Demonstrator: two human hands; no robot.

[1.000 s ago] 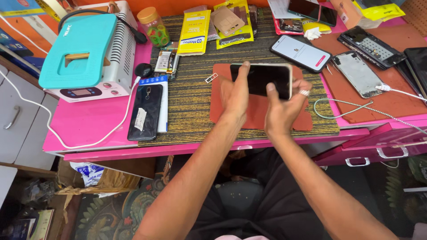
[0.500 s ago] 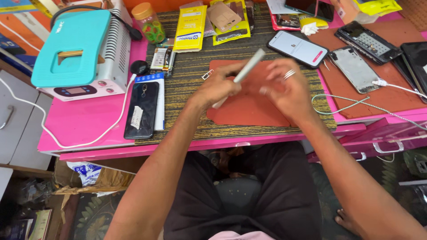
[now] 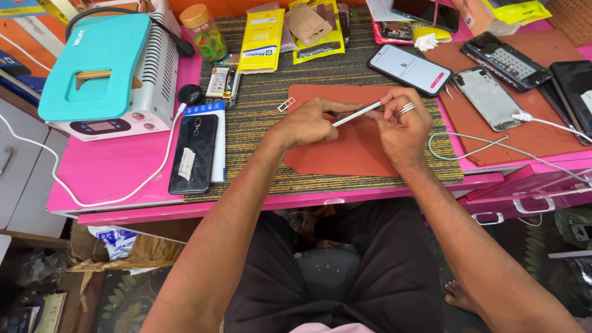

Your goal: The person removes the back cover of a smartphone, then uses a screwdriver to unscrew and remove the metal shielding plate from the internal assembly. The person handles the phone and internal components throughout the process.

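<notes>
Both hands hold one smartphone [image 3: 356,115] edge-on above an orange rubber mat [image 3: 345,148], so only its thin silver side shows. My left hand [image 3: 308,121] pinches the lower left end. My right hand [image 3: 402,126], with rings on one finger, grips the upper right end. A small SIM tray [image 3: 285,105] lies on the mat's upper left corner, just left of my left hand.
A teal and white machine [image 3: 105,74] stands at the left with a white cable. A black phone [image 3: 194,153] lies beside it. Further phones [image 3: 410,68], opened phone bodies [image 3: 490,97], yellow packets [image 3: 262,38] and a jar [image 3: 201,24] fill the back. An open pink drawer [image 3: 530,191] is at right.
One second ago the phone faced up, screen toward me. It has turned onto its edge and both hands have moved closer around its ends.
</notes>
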